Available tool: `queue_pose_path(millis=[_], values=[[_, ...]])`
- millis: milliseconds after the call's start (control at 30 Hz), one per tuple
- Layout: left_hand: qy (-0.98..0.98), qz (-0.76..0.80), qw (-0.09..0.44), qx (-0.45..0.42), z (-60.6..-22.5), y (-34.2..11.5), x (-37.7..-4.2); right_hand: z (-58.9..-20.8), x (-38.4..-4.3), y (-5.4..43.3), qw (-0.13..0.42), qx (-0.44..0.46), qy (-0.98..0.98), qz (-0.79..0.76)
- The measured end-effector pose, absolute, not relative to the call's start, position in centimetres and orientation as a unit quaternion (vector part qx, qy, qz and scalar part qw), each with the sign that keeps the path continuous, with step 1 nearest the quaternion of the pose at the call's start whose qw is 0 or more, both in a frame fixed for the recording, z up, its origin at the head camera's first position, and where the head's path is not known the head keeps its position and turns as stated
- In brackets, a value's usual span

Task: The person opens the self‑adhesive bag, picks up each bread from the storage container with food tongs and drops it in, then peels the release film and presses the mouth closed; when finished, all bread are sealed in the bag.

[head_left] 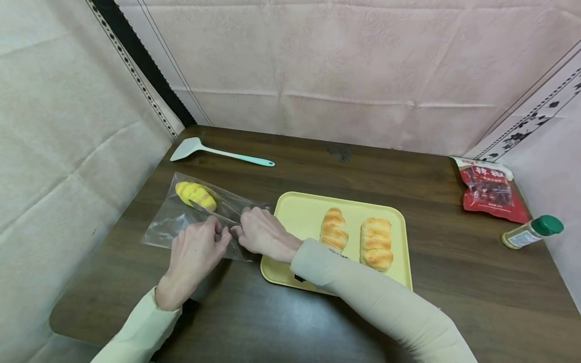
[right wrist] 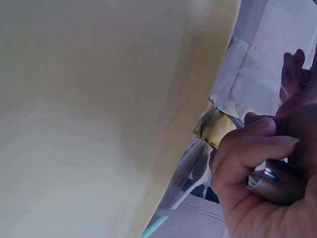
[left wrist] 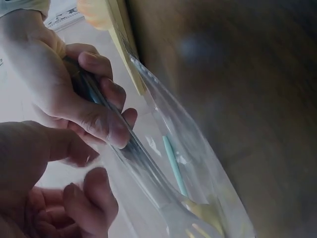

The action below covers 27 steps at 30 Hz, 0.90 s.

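My right hand (head_left: 268, 234) grips metal tongs (left wrist: 148, 178), which reach left into a clear plastic bag (head_left: 159, 227). Inside the bag lies a yellow striped bread roll (head_left: 195, 195), close to the far end of the tongs. Loosely curled at the bag's near side, my left hand (head_left: 197, 257) has a gap between thumb and fingers in the left wrist view, with nothing seen in it. Under my right forearm is a yellow tray (head_left: 290, 201) that carries a twisted bread roll (head_left: 334, 229) and a ridged loaf (head_left: 376, 242).
A pale spatula with a turquoise handle (head_left: 236, 155) lies behind the bag. At the right of the wooden table (head_left: 436, 242) are a red food packet (head_left: 490, 191) and a green-capped spice jar (head_left: 531, 232) on its side. Cloth walls (head_left: 340, 65) enclose the back and sides.
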State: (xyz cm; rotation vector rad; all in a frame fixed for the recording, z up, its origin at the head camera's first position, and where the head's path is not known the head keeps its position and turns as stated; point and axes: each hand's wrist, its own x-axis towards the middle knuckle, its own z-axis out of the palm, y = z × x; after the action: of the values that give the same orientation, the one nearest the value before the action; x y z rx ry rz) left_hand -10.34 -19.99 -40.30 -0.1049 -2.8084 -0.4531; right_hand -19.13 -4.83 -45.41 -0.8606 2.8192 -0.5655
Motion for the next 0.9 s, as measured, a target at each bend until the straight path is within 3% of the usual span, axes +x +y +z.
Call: queue_pose_path(millis=[300, 900], values=[[-0.971, -0.16, 0.166, -0.058, -40.5, -20.3, -10.8, -40.6, -16.8, -3.1, 0.117, -0.247, 0.934, -0.229], [-0.968, -0.17, 0.169, -0.077, -40.5, -20.3, -11.4, -39.1, -11.3, 5.7, 0.096, -0.205, 0.935, -0.272]])
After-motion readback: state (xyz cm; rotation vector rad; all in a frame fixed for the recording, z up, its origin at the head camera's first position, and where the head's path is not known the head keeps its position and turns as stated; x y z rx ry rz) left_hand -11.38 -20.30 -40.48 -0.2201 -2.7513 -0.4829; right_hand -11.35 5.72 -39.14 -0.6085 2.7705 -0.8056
